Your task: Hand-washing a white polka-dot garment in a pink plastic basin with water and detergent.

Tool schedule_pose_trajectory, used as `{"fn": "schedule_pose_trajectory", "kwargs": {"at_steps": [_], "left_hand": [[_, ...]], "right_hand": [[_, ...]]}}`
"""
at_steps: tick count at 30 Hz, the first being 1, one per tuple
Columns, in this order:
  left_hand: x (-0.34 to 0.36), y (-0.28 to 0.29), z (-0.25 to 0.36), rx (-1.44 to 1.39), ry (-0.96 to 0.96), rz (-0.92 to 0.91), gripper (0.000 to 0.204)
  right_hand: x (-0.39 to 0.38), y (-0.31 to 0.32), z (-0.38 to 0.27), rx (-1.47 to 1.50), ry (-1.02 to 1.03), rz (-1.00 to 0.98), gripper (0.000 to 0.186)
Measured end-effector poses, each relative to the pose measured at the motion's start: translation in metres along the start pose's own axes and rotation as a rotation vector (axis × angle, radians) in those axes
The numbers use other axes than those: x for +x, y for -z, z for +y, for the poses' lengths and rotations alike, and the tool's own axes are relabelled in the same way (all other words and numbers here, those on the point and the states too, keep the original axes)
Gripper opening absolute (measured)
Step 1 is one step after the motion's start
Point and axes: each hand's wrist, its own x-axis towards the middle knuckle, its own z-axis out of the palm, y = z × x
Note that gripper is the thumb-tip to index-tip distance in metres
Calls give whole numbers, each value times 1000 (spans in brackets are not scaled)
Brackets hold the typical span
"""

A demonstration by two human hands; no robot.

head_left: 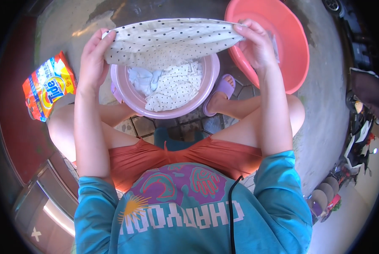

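A white cloth with black polka dots (168, 40) is stretched between my two hands, above and beyond a lilac basin. My left hand (95, 53) pinches its left corner, thumb on top. At the opposite corner, my right hand (255, 44) grips the edge between thumb and fingers. The cloth sags in the middle and covers the far rim of the lilac basin (164, 113). Inside that basin lie more dotted white fabric (174, 89) and a pale blue garment (142, 80). What the dotted cloth is as a garment, I cannot tell.
A large coral-red basin (297, 46) stands at the far right, partly behind my right hand. An orange detergent bag (49, 86) lies to the left. My foot in a purple slipper (221, 93) is beside the lilac basin. Parked motorbikes (359, 144) line the right edge.
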Motion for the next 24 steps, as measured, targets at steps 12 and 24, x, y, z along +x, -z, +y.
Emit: {"fn": "schedule_pose_trajectory", "kwargs": {"at_steps": [12,24], "left_hand": [[23,-21,-35,66,-369,630,17],[28,-70,-96,-1261,225,-589,24]], "right_hand": [[10,-45,30,-422,-22,-281,27],[5,-154,104,-1085,706,-171,15]]}}
